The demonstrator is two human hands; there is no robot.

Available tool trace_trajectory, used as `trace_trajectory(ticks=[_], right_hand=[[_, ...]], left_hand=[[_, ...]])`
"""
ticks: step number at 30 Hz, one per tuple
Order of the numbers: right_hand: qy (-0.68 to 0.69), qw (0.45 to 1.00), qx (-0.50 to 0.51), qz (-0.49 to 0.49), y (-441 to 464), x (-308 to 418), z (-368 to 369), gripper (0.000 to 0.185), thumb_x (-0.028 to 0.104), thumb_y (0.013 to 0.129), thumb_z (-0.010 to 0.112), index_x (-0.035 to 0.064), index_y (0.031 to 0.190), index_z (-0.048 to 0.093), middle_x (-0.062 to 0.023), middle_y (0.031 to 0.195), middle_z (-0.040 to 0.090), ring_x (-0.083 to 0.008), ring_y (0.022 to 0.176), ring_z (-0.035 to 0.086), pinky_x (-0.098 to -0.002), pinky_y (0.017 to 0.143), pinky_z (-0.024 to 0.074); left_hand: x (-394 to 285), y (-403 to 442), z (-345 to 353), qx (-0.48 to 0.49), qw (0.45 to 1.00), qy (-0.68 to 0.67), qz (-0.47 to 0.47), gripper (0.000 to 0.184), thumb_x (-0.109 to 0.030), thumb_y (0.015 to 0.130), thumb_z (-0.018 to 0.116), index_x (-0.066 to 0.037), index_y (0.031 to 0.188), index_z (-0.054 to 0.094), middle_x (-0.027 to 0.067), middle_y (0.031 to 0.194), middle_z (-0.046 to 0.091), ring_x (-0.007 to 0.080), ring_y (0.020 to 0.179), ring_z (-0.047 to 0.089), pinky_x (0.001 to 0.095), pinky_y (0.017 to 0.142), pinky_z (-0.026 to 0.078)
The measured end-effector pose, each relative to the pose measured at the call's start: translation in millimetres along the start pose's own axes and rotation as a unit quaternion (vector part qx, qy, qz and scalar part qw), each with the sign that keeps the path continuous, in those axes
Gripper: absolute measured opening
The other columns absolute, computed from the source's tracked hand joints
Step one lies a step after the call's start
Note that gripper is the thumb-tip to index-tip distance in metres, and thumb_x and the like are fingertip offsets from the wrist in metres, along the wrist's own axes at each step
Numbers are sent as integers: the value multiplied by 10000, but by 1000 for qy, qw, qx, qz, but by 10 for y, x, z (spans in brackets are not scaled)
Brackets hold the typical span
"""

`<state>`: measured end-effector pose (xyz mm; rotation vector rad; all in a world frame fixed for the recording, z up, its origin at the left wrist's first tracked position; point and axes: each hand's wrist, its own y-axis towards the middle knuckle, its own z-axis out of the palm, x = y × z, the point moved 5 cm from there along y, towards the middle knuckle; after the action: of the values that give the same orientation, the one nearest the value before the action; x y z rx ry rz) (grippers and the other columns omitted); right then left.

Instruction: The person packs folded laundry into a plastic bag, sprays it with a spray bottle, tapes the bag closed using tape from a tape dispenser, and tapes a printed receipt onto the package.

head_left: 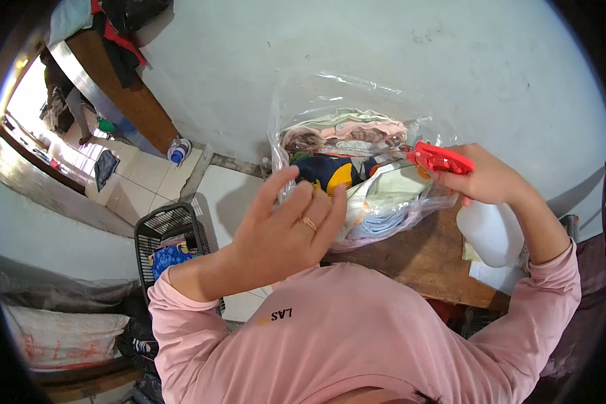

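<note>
A clear plastic bag point(316, 87) with folded clothes in it stands on the wooden table in front of me. Among the clothes are a navy and yellow piece point(340, 175), a pink one point(363, 130) and a pale green one point(392, 190). My right hand point(488, 176) is closed around the neck of a white spray bottle point(490, 236). Its red trigger head point(441, 158) points left over the bag's right side. My left hand point(286, 219), with a ring, hovers at the bag's near left side, fingers apart and bent, holding nothing; any contact with the bag is unclear.
The brown wooden table point(411, 259) carries the bag. At left on the floor stands a black plastic basket point(141, 232) with a blue patterned item inside. A doorway and a wooden door point(108, 84) are beyond. A pale sack point(67, 337) lies lower left. The wall point(384, 40) rises behind the bag.
</note>
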<state>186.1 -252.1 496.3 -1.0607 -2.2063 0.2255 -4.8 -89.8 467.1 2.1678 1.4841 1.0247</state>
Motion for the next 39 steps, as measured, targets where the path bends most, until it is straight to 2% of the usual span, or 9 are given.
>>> trace_trajectory(ticks=[10,13,22,27,28,30,33,35,39], right_hand=[[27,974,106,-197,-42,464,350,282,296,836,546,23,904,570,-89,631,578,-192,480,599,-297,510,469],[36,991,43,-120,-24,323,125,313,300,826,559,2,921,580,-101,613,573,-194,478,589,-307,503,461],[14,998,-40,-56,-107,-125,-55,316,301,819,567,-11,855,600,-91,585,568,-163,437,530,-310,490,441],[102,991,-55,-72,-132,-436,-274,269,278,822,594,20,895,597,-54,643,592,-122,453,531,-249,478,450],[160,973,-133,-101,-200,-476,-428,282,294,827,597,20,893,603,-55,653,599,-121,454,532,-250,473,453],[236,935,-227,-134,-314,-690,-773,334,333,840,601,9,917,624,-60,665,618,-109,448,525,-249,455,454],[331,881,-287,-181,-192,-1162,-1103,374,354,826,613,14,980,612,-42,696,627,-98,480,534,-244,499,454],[382,859,-285,-187,10,-1344,-1085,404,362,828,610,1,1010,603,-51,748,642,-105,497,544,-246,512,465],[358,818,-359,-271,884,-1448,-602,431,323,848,613,30,1156,540,-97,929,647,-113,612,573,-253,567,485]], left_hand=[[-147,-10,-182,-110,988,-8,106,148,-130,727,682,-158,847,600,-52,819,507,95,760,547,379,893,360],[-137,19,-191,-125,987,6,97,60,-122,749,558,-141,801,582,-24,800,481,98,762,523,290,817,438],[-196,34,-101,-108,990,10,95,168,-276,778,711,-159,860,622,-38,822,477,106,769,526,388,893,365],[-153,5,-102,-121,989,23,79,299,-420,848,591,-130,907,631,-1,834,498,160,797,538,409,900,368],[-84,-16,-108,-110,991,27,70,343,-447,866,554,-119,932,629,13,840,505,176,803,541,416,906,368],[212,-157,-44,-208,978,8,21,420,-450,921,432,-79,1030,598,73,925,550,233,887,547,430,928,368],[793,-290,267,-273,929,-100,-228,460,-406,952,359,-27,1143,538,128,1089,562,252,1042,519,426,981,338],[1107,-401,642,-256,827,-258,-428,542,-447,958,325,1,1191,520,150,1190,545,249,1100,500,415,1014,303],[1181,-686,1582,-122,612,-514,-589,633,-504,959,318,1,1333,395,131,1372,402,242,1266,377,355,1058,274]])
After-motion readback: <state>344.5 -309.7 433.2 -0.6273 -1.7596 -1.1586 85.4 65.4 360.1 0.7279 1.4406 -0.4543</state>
